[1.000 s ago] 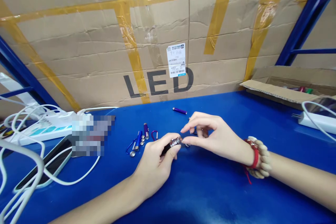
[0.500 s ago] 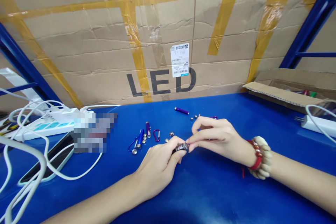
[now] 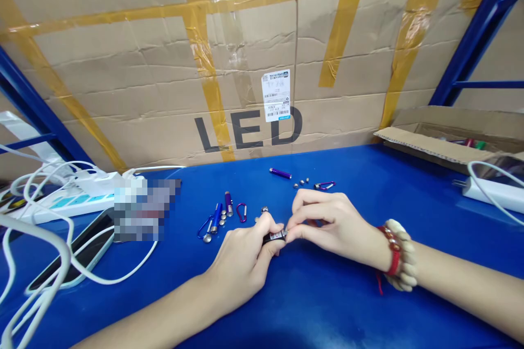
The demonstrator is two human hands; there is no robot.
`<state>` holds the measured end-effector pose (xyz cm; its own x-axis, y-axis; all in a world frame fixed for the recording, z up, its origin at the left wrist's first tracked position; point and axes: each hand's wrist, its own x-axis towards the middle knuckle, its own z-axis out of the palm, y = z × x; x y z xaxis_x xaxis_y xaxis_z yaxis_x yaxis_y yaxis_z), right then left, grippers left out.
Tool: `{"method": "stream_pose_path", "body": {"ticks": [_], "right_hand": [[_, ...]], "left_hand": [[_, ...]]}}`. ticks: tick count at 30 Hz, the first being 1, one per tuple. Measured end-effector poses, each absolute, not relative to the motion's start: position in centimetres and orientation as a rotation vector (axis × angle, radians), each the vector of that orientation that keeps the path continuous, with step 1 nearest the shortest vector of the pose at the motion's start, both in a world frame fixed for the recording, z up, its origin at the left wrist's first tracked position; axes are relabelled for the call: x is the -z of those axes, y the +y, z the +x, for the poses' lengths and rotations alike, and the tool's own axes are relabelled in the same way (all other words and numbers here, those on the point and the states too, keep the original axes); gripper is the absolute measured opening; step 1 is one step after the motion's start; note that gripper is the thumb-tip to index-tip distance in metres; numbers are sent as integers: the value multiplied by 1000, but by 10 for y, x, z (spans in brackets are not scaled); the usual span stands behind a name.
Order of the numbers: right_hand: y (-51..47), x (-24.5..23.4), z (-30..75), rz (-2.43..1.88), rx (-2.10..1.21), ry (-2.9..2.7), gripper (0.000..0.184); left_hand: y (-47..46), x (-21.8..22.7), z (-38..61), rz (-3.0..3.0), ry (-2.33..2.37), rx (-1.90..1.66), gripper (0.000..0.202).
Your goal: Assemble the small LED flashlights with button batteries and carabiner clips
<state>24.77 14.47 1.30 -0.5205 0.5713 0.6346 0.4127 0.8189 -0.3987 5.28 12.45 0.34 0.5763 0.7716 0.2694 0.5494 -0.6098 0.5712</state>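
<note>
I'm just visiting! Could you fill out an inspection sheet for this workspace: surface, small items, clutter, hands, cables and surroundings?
Surface: blue tabletop, shiny.
Small items: black tube in hand; blue tube, silver discs and purple tubes beyond.
Clutter: phone at left, crossed by a cable.
Hands: left hand grips the black tube; right hand is at its end, grip unclear.
Cables: white cables tangled over the power strip.
Surroundings: taped cardboard marked LED behind; open box at right.

Beaded bracelet (image 3: 408, 256): pale, chunky, rounded beads, around my right wrist
Red cord (image 3: 394, 263): braided, nearer my right hand (image 3: 335, 223)
Cord beads (image 3: 393, 242): glossy, reddish-brown
Loose end (image 3: 379, 284): thin red strand off my cord
My left hand (image 3: 239, 259): bare, forearm too
</note>
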Motion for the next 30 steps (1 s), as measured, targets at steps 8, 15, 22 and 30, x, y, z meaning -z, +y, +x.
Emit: {"method": "stream_pose_path", "body": {"ticks": [8, 15, 22, 30], "right_hand": [[145, -11, 238, -1020, -854, -2033, 27], [147, -11, 236, -1048, -836, -1986, 28], [151, -16, 242, -1026, -483, -2098, 28], [158, -26, 263, -1031, 413, -2445, 33]], "left_hand": [[127, 2, 51, 2538, 1031, -813, 11], [125, -5, 55, 2415, 1106, -771, 15], [129, -6, 59, 2216, 1223, -849, 15], [116, -14, 58, 2360, 915, -697, 17]]}}
